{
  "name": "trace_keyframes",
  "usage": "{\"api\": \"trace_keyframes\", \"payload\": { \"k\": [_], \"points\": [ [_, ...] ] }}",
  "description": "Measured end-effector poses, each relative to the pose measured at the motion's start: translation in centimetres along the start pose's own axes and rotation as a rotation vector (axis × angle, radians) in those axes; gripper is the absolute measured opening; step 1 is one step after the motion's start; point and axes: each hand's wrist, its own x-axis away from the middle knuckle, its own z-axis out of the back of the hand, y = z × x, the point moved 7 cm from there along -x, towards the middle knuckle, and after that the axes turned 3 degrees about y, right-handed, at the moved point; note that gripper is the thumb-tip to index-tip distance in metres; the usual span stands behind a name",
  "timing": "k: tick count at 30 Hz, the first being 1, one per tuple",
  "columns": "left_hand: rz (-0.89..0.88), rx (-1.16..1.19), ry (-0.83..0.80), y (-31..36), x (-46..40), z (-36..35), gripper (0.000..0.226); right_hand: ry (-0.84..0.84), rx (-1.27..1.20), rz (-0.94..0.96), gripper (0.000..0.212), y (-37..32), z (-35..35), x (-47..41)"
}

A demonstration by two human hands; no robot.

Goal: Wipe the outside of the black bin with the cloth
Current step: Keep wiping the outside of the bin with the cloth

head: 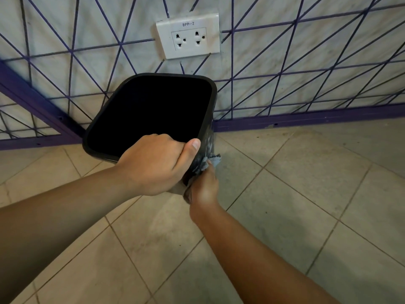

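Left hand (153, 165) comes in from the lower left and clamps the near rim of the bin (151, 113), fingers curled over the edge into the opening, thumb stretched along the rim's right corner. Right hand (203, 189) reaches up from the lower right, lower down, against the bin's right outer side. It's got the cloth (208, 163) bunched in its fingers and pressed on the bin wall; the fingers themselves are mostly hidden behind the cloth, but they're clearly wrapped round it.

The bin sits in the corner where the floor (285, 194) meets the wall (306, 62), mouth tipped toward the camera. Its far rim is right up by the wall, just below the socket (188, 36), and a purple frame (306, 119) runs along the wall base on both sides. So it looks tight behind and to the left, with open tile to the right and in front.

The bin is black, squarish with rounded corners, inside totally dark. The right outer side shows pale smears or streaks just above the cloth. Cloth is a blue-grey, scrunched up, only a small bit peeking out.
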Motion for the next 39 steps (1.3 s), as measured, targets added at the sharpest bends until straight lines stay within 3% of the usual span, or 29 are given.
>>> {"api": "trace_keyframes", "payload": {
  "k": [2, 5, 6, 10, 13, 19, 26, 31, 35, 39],
  "points": [
    [-0.002, 0.002, 0.001, -0.2, 0.0, 0.0, 0.057, -0.011, 0.046, 0.001, 0.062, 0.0, -0.4, 1.9],
    [0.005, 0.042, -0.024, -0.3, -0.3, -0.2, 0.056, -0.081, 0.015, 0.084, 0.123, -1.0, -2.4, 4.2],
    [0.006, 0.049, -0.025, -0.4, -0.3, -0.2, 0.056, -0.045, -0.01, 0.119, 0.127, -1.0, -2.5, 3.1],
    [0.005, 0.064, -0.023, -0.3, -0.3, -0.2, 0.055, 0.077, -0.012, 0.162, 0.123, -1.4, -1.4, -0.5],
    [0.011, 0.071, -0.042, -0.4, -0.3, -0.3, 0.054, -0.003, 0.015, 0.158, 0.123, -1.6, -2.4, 1.3],
    [0.01, 0.076, -0.031, -0.7, -0.5, -0.5, 0.057, 0.037, 0.029, 0.128, 0.109, -2.2, -2.0, -0.4],
    [0.016, 0.078, -0.006, -0.7, -0.7, -0.3, 0.053, 0.035, 0.005, 0.185, 0.121, -2.2, -1.7, -1.4],
    [-0.002, 0.077, -0.028, -0.8, -0.4, -0.5, 0.054, -0.087, 0.062, 0.261, 0.124, -2.3, -2.1, 3.0],
    [0.0, 0.062, -0.011, -0.9, -0.8, -0.5, 0.058, 0.028, 0.023, 0.232, 0.128, -2.7, -1.6, -0.4],
    [-0.01, 0.084, -0.033, -1.1, -0.8, -0.8, 0.06, -0.07, 0.078, 0.293, 0.134, -2.6, -2.6, 1.7]
  ]
}}
